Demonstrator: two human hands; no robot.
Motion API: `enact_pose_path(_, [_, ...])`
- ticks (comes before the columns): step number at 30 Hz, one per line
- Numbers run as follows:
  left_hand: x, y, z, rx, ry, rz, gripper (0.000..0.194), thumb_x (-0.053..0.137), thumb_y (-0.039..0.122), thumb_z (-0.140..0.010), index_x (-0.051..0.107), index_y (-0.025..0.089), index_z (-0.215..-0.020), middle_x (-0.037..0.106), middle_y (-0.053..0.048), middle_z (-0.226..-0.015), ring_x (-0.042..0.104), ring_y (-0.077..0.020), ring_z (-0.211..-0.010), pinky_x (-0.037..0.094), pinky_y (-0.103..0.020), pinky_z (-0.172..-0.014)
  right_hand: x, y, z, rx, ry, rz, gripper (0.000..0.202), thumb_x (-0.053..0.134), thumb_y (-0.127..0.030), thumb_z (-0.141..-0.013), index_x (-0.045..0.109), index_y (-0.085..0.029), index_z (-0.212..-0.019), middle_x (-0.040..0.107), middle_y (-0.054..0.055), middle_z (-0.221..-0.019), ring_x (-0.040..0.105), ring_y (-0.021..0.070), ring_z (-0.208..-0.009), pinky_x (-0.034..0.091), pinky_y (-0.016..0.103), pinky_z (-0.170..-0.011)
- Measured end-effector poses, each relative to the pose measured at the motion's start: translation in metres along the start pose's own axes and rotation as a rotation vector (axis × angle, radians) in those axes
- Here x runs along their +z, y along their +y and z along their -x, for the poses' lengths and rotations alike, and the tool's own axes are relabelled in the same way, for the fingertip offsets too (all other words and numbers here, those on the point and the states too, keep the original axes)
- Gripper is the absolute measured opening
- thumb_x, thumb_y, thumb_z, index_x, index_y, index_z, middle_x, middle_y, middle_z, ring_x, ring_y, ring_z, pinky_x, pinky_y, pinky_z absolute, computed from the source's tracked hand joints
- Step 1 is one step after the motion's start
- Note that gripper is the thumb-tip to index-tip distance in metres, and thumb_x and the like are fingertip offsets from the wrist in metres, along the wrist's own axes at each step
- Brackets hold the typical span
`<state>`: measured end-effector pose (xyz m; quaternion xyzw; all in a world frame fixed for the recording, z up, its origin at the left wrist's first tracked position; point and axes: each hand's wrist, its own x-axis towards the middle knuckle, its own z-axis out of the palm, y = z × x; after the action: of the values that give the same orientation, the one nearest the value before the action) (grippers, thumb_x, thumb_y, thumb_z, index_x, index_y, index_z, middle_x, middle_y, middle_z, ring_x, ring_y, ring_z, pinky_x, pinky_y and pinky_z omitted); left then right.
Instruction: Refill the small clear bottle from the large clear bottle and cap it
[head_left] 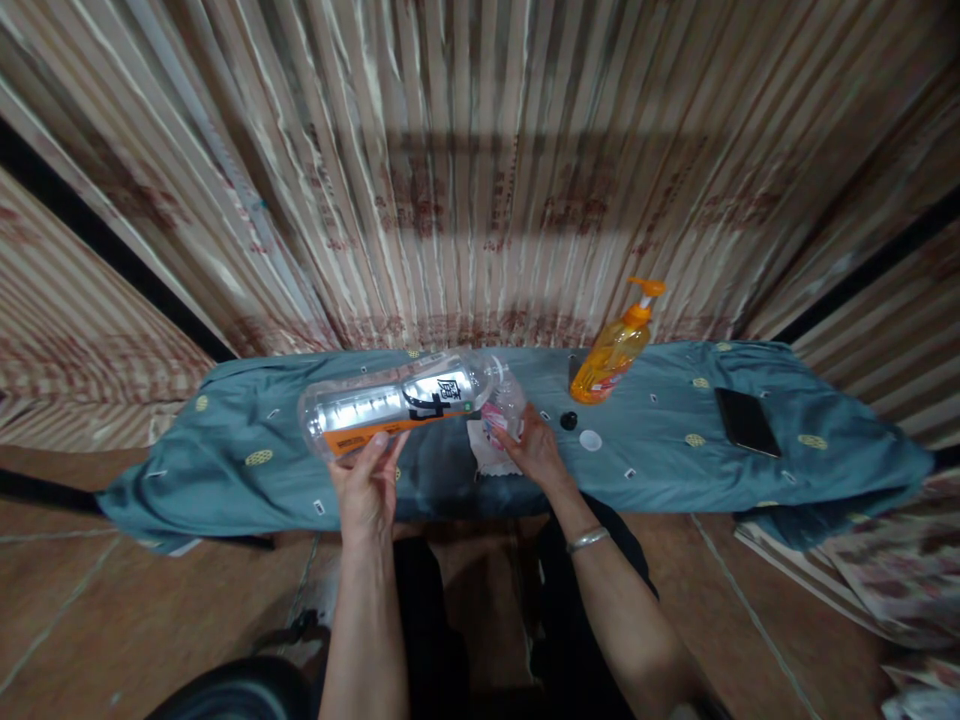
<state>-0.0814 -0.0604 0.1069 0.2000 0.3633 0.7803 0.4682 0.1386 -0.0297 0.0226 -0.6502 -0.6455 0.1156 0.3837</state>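
My left hand (371, 475) is closed around a large clear plastic bottle (360, 410) with a silver and orange label. The bottle lies nearly level in the air, its neck pointing right. In my right hand (536, 447) is a smaller clear plastic container (510, 397) with a pink patch, held at the large bottle's mouth. Whether the two rims touch, I cannot tell. A pale packet or cloth (491, 458) lies below the small container. To the right of my right hand are a black cap (569, 421) and a white round disc (590, 440).
An orange pump bottle (611, 355) stands at the back of the narrow table, which has a teal cloth (660, 465). A black phone (748, 421) lies on the right. Striped curtains (480, 200) hang behind, and dark poles (112, 240) slant at both sides.
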Motion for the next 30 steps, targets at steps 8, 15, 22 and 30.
enact_pose_path(8, [0.0012, 0.0014, 0.0008, 0.0, -0.016, -0.017, 0.042, 0.089, 0.019, -0.044, 0.068, 0.025, -0.08, 0.068, 0.005, -0.078, 0.067, -0.0166, -0.081, 0.053, -0.052, -0.095, -0.0047, -0.0051, 0.0007, 0.019, -0.015, -0.037, 0.04, 0.065, -0.038, -0.083, 0.055, -0.021, -0.118, 0.071, 0.014, -0.106, 0.068, 0.0312, -0.101, 0.054, 0.049, -0.088])
enact_pose_path(15, [0.0007, 0.0004, 0.0012, 0.016, -0.021, -0.007, 0.041, 0.087, 0.016, -0.046, 0.069, 0.026, -0.082, 0.068, 0.006, -0.075, 0.068, -0.0166, -0.08, 0.052, -0.054, -0.095, -0.0033, -0.0034, 0.0003, 0.022, -0.013, -0.023, 0.041, 0.066, -0.036, -0.082, 0.054, -0.018, -0.117, 0.07, 0.017, -0.103, 0.068, 0.033, -0.096, 0.055, 0.053, -0.086])
enact_pose_path(22, [0.0012, -0.0005, 0.0002, 0.029, -0.034, -0.009, 0.044, 0.089, 0.018, -0.043, 0.068, 0.024, -0.081, 0.068, 0.007, -0.071, 0.067, -0.0147, -0.073, 0.052, -0.056, -0.094, -0.0056, -0.0054, 0.0006, 0.004, -0.022, -0.037, 0.041, 0.065, -0.032, -0.083, 0.053, -0.019, -0.12, 0.069, 0.016, -0.11, 0.067, 0.0312, -0.102, 0.054, 0.052, -0.09])
enact_pose_path(30, [0.0026, 0.0005, 0.0009, 0.037, -0.048, -0.018, 0.047, 0.089, 0.018, -0.043, 0.07, 0.026, -0.085, 0.069, 0.006, -0.074, 0.069, -0.0165, -0.075, 0.053, -0.054, -0.094, -0.0064, -0.0066, 0.0012, 0.023, -0.034, -0.031, 0.039, 0.066, -0.033, -0.083, 0.053, -0.018, -0.117, 0.07, 0.017, -0.108, 0.068, 0.0317, -0.101, 0.054, 0.05, -0.089])
